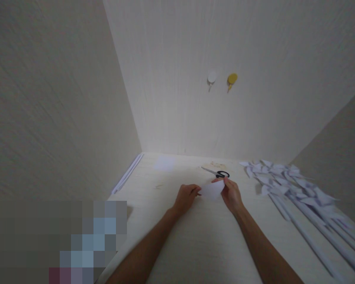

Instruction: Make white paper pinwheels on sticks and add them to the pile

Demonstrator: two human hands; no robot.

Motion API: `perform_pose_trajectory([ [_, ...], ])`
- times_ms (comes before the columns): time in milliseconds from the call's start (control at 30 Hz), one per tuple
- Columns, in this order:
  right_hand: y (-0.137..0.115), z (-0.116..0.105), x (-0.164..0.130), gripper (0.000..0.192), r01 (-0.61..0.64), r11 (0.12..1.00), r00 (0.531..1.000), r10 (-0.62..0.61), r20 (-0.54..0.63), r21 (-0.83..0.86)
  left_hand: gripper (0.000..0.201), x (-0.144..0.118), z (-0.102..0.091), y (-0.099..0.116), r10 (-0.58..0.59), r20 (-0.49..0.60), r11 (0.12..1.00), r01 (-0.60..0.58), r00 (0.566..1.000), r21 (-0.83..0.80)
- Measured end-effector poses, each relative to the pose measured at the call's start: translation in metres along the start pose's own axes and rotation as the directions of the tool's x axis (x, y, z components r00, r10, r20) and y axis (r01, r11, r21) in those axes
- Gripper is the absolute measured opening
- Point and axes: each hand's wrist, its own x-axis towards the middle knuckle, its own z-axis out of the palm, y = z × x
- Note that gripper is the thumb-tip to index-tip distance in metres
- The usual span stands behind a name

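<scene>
Between my two hands a small piece of white paper [212, 191] is held above the table. The fingers of my left hand [188, 196] pinch its left end. My right hand [231, 193] is closed on the right edge, thumb on top. Just beyond the right hand lies a pair of scissors [221, 174] with black handles, its blades pointing left. Whether the paper is folded I cannot tell.
White paper pinwheels on rolled paper sticks [296, 189] are heaped along the right side. Thin paper rolls [127, 173] lie by the left wall. A white paper sheet [165, 162] rests at the back. Two hooks, one white [212, 77], one yellow [232, 79], hang on the wall.
</scene>
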Motion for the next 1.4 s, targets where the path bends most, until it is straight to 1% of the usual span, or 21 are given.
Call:
perform_pose_trajectory([
  [100, 0.002, -0.001, 0.002, 0.051, -0.025, 0.998, 1.0, 0.026, -0.017, 0.058, 0.033, 0.001, 0.002, -0.004, -0.087, -0.03, 0.985, 0.082, 0.996, -0.155],
  [133, 0.003, -0.001, 0.003, 0.05, -0.037, 0.997, 0.999, 0.038, -0.015, 0.07, 0.033, 0.001, 0.003, -0.005, -0.121, -0.041, 0.973, 0.111, 0.992, -0.203],
  [233, 0.006, 0.001, 0.0, 0.031, -0.092, 0.993, 0.995, 0.09, 0.032, 0.068, 0.033, 0.003, 0.003, -0.005, -0.197, -0.039, 0.935, 0.176, 0.98, -0.309],
  [300, 0.006, 0.003, -0.002, 0.026, -0.13, 0.99, 0.99, 0.126, 0.07, 0.053, 0.034, 0.004, 0.003, -0.002, -0.219, 0.006, 0.904, 0.206, 0.976, -0.374],
  [400, 0.002, 0.006, -0.005, 0.025, -0.165, 0.984, 0.982, 0.158, 0.104, 0.062, 0.042, 0.005, 0.001, 0.001, -0.234, 0.064, 0.813, 0.231, 0.97, -0.534],
  [467, -0.001, 0.007, -0.007, 0.027, -0.202, 0.977, 0.971, 0.189, 0.148, 0.075, 0.046, 0.006, 0.0, 0.001, -0.214, 0.088, 0.755, 0.222, 0.973, -0.617],
  [500, -0.002, 0.008, -0.008, 0.029, -0.228, 0.97, 0.961, 0.211, 0.181, 0.081, 0.048, 0.006, 0.0, 0.0, -0.192, 0.1, 0.744, 0.211, 0.976, -0.634],
  [567, -0.004, 0.009, -0.009, 0.032, -0.276, 0.957, 0.937, 0.247, 0.248, 0.092, 0.049, 0.006, 0.0, -0.001, -0.126, 0.126, 0.762, 0.177, 0.984, -0.623],
  [633, -0.005, 0.009, -0.011, 0.032, -0.307, 0.947, 0.918, 0.268, 0.291, 0.097, 0.041, 0.006, 0.001, -0.003, -0.048, 0.135, 0.801, 0.119, 0.99, -0.587],
  [700, -0.005, 0.009, -0.012, 0.03, -0.32, 0.943, 0.911, 0.279, 0.305, 0.095, 0.03, 0.005, 0.002, -0.003, 0.017, 0.124, 0.828, 0.055, 0.992, -0.558],
  [767, -0.005, 0.009, -0.012, 0.029, -0.332, 0.939, 0.904, 0.288, 0.317, 0.092, 0.024, 0.005, 0.002, -0.003, 0.045, 0.112, 0.833, 0.025, 0.993, -0.553],
  [900, -0.003, 0.008, -0.01, 0.026, -0.339, 0.935, 0.894, 0.286, 0.345, 0.104, 0.021, 0.004, 0.003, -0.002, 0.014, 0.142, 0.837, 0.066, 0.99, -0.543],
  [1033, -0.001, 0.008, -0.009, 0.022, -0.335, 0.938, 0.901, 0.291, 0.322, 0.091, 0.021, 0.005, 0.003, -0.003, -0.039, 0.158, 0.843, 0.117, 0.987, -0.525],
  [1133, -0.003, 0.009, -0.009, 0.024, -0.311, 0.948, 0.912, 0.276, 0.303, 0.073, 0.021, 0.006, 0.003, -0.004, -0.092, 0.136, 0.839, 0.15, 0.987, -0.523],
  [1267, -0.005, 0.011, -0.009, 0.027, -0.266, 0.961, 0.93, 0.233, 0.284, 0.081, 0.022, 0.007, 0.003, -0.004, -0.146, 0.102, 0.808, 0.178, 0.984, -0.562],
  [1400, -0.002, 0.012, -0.008, 0.021, -0.203, 0.972, 0.961, 0.175, 0.213, 0.117, 0.025, 0.007, 0.003, -0.003, -0.209, 0.138, 0.773, 0.25, 0.968, -0.583],
])
